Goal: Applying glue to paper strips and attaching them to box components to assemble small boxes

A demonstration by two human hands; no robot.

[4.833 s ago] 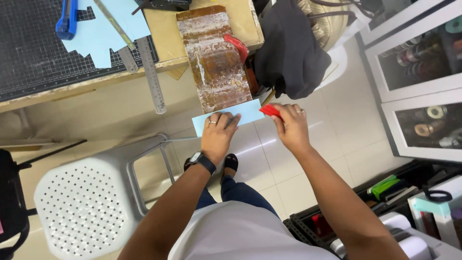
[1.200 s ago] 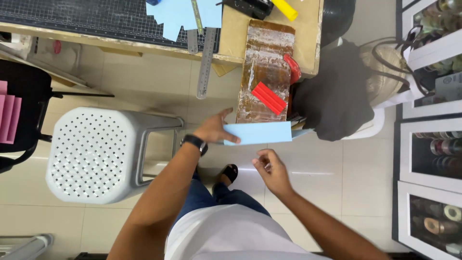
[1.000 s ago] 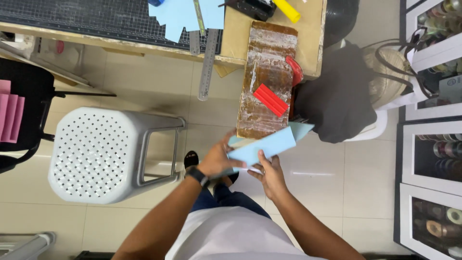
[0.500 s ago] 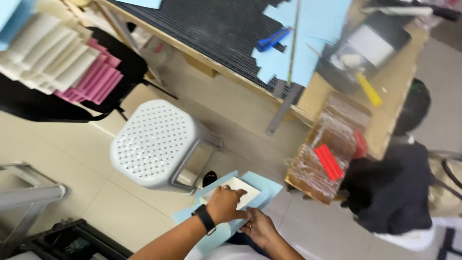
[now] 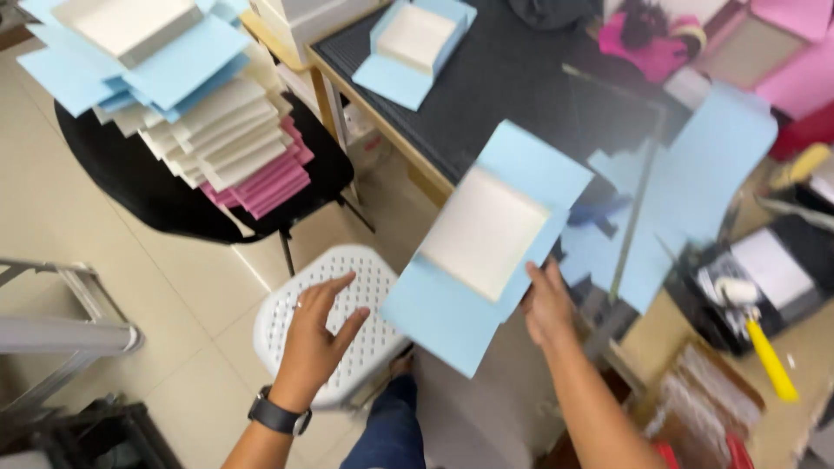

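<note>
We are gripping the blue sheet [image 5: 452, 304] by its right edge with our right hand [image 5: 546, 304]; our left hand [image 5: 317, 334], open and empty, is hovering just left of it.

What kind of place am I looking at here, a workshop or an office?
Most likely a small craft or box-making workshop. The right hand holds a light blue paper sheet with a white board on it, a stack of similar blue, white and pink pieces sits on a black chair, and a dark cutting mat covers the table.
</note>
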